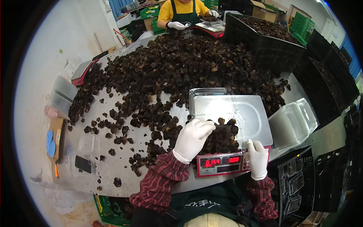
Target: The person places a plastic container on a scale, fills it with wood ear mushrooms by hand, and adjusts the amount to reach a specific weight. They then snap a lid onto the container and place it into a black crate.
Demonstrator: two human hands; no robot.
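Note:
My left hand (194,139), in a white glove, is closed with fingertips together over the left side of a clear plastic clamshell box (242,133). Whatever is in its fingertips is hidden. Dark pieces of wood ear mushroom (223,138) fill the box's near half, and its lid (211,92) lies open away from me. The box rests on a red scale (261,113) with a metal top; its display (220,160) reads 0.154 and 0.00. My right hand (258,157), also gloved, has curled fingers at the box's right edge, beside the scale's buttons.
Loose wood ear mushrooms (170,64) spread over the metal table (147,185). Stacked clear boxes (289,125) stand at right, near black crates (264,49). A phone (83,164) lies at left. Across the table a gloved co-worker (185,13) stands by another scale (211,28).

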